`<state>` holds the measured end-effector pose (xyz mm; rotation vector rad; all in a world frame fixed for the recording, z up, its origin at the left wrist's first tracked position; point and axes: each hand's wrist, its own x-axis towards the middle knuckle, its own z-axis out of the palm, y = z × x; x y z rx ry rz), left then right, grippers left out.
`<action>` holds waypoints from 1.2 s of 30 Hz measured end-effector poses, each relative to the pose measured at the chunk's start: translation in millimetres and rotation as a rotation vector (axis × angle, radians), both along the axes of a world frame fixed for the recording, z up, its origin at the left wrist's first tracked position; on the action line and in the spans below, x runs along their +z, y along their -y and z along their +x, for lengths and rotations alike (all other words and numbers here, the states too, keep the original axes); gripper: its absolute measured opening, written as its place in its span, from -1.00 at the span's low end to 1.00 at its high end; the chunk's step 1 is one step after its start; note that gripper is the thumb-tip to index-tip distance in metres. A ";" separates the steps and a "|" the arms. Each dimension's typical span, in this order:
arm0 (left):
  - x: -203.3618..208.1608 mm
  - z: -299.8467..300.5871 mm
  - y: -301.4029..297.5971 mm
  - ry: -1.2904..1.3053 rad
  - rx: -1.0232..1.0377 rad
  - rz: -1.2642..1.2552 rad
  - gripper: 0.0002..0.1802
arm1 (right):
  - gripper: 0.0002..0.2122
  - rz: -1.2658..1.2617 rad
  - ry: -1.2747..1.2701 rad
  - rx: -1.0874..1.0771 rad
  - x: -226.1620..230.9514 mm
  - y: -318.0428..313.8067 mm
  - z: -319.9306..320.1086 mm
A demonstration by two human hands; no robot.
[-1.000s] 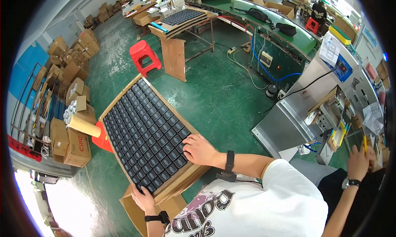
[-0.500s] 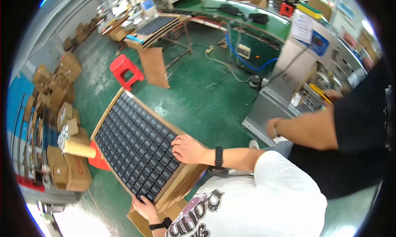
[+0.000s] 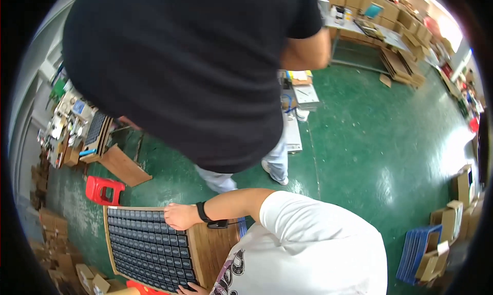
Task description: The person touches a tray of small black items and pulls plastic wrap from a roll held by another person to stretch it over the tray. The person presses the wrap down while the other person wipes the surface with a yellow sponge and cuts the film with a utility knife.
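Note:
A wooden-edged tray (image 3: 107,235) holds many small black square pieces (image 3: 146,243) in close rows, at the lower left. My right hand (image 3: 181,216) lies at its far right corner, fingers bent over the end pieces and the edge. At the near right corner, cut by the picture's lower edge, part of my left hand (image 3: 194,289) shows with fingers stretched over the end pieces. A bare brown wooden surface (image 3: 213,246) lies between the tray and my body. What the fingertips do underneath is hidden.
A person in a black shirt (image 3: 190,74) stands close in front, covering much of the background. A red stool (image 3: 104,190) stands beyond the tray. Cardboard boxes (image 3: 56,228) pile at the left. Blue crates (image 3: 416,254) and more boxes stand at the right.
My view has swung right, so the tray now sits lower and further left. The person in black has come from the right side to the front. Both hands stay at the tray's corners.

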<state>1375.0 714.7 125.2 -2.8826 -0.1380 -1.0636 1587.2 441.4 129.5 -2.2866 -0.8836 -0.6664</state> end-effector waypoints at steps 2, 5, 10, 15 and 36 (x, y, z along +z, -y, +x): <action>-9.5 -2.6 -6.4 0.020 -0.009 -0.004 -0.47 | -0.87 -0.019 0.024 -0.022 3.8 -1.0 -4.5; -1.1 -3.5 8.3 -0.019 -0.020 -0.033 -0.47 | -0.84 -0.052 0.018 -0.095 2.4 1.3 -8.3; -11.4 -14.4 -16.8 -0.206 0.081 -0.168 -0.48 | -0.85 -0.090 0.003 -0.076 11.1 -16.1 -6.5; 7.1 -4.9 -4.5 -0.237 -0.025 -0.316 -0.48 | -0.86 -0.098 0.278 -0.040 -7.8 -7.4 9.9; 9.6 -8.8 12.6 -0.206 0.424 -0.549 -0.43 | -0.79 -0.037 -0.117 0.215 22.5 7.5 -0.4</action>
